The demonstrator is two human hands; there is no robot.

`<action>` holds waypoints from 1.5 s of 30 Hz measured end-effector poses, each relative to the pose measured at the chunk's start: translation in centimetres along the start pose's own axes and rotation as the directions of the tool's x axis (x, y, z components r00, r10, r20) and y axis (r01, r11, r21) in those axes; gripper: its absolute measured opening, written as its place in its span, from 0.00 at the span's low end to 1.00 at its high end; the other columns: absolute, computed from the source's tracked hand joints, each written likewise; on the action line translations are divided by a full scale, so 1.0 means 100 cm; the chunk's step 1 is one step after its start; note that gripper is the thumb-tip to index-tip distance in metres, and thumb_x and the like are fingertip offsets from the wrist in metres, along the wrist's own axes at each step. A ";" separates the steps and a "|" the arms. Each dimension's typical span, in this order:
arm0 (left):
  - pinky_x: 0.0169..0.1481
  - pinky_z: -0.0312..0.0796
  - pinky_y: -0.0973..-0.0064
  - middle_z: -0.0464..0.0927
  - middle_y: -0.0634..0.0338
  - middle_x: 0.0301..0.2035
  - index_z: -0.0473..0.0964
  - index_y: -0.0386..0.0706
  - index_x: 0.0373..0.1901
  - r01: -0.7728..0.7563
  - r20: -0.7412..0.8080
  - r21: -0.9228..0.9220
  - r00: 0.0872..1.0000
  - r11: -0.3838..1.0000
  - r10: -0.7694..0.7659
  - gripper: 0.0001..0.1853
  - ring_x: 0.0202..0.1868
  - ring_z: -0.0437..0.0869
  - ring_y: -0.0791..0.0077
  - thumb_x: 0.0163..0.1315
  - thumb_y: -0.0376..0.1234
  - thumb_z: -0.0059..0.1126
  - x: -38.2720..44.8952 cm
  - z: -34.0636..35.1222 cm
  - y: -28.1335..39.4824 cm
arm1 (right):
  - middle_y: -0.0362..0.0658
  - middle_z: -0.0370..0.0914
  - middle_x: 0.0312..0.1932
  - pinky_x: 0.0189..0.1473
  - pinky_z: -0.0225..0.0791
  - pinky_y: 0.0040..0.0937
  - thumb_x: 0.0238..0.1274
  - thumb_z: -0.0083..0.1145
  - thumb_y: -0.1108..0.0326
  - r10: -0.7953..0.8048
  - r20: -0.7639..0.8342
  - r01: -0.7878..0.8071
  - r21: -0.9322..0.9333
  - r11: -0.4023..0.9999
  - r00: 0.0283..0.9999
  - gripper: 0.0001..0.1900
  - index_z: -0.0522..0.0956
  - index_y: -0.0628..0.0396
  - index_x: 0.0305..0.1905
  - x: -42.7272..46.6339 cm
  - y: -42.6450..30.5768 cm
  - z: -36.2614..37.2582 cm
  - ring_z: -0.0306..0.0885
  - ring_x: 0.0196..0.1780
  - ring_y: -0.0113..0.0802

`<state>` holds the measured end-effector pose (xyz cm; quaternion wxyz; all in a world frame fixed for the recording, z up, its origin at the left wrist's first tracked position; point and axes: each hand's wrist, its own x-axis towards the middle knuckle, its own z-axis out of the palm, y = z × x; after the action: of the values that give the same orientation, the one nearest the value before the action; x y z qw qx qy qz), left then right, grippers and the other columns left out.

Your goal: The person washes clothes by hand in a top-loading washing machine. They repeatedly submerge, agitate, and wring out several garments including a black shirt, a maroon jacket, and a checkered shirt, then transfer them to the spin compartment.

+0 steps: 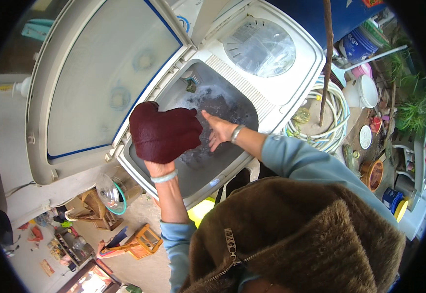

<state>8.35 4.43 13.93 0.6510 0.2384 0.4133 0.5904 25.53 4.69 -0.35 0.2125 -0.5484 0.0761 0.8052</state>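
Note:
A dark maroon cloth [165, 132] covers most of my left hand [158, 167], which holds it up over the left side of a washing machine's wash tub [198, 175]. Only the base of that hand and a pale bangle at the wrist show; its fingers are hidden. My right hand [218, 130], with a silver bracelet at the wrist, hangs over the tub with fingers apart and nothing in them. A small gap separates it from the cloth's right edge. Dark, foamy water [222, 104] lies below in the grey tub.
The hinged washer lid [106, 73] stands raised at the left. A round clear spin-dryer cover [259, 47] lies beside the tub. A coiled hose [339, 124], a wooden stick [327, 55] and a white bucket [361, 91] are at right; a small wooden stool [145, 241] stands lower left.

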 end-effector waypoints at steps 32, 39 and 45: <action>0.65 0.71 0.65 0.72 0.47 0.62 0.61 0.45 0.70 -0.068 0.147 -0.052 0.986 0.996 0.075 0.29 0.58 0.78 0.59 0.72 0.47 0.48 0.021 -0.069 -0.061 | 0.42 0.82 0.45 0.53 0.73 0.28 0.55 0.61 0.71 -0.302 0.728 0.449 -0.009 0.894 0.615 0.20 0.79 0.63 0.54 -0.085 -0.014 0.024 0.80 0.46 0.28; 0.54 0.74 0.66 0.80 0.53 0.48 0.75 0.43 0.53 -0.445 0.247 0.598 0.894 0.666 0.375 0.18 0.48 0.82 0.60 0.65 0.40 0.55 0.038 -0.079 -0.061 | 0.37 0.82 0.38 0.47 0.71 0.23 0.50 0.62 0.69 -0.338 0.675 0.693 -0.361 0.624 0.656 0.19 0.80 0.65 0.48 -0.085 -0.032 0.022 0.76 0.40 0.23; 0.64 0.67 0.65 0.78 0.55 0.54 0.74 0.46 0.58 0.063 0.203 0.105 0.976 0.992 -0.084 0.23 0.56 0.78 0.61 0.69 0.48 0.47 0.034 -0.064 -0.092 | 0.46 0.83 0.47 0.58 0.69 0.31 0.54 0.62 0.61 -0.524 0.682 0.857 -0.354 0.374 0.511 0.26 0.78 0.67 0.56 -0.069 -0.018 0.007 0.79 0.49 0.34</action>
<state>8.23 4.84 2.19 0.6994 0.3148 0.3802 0.5168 27.84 4.80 6.41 0.3435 -0.3532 -0.5117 0.7039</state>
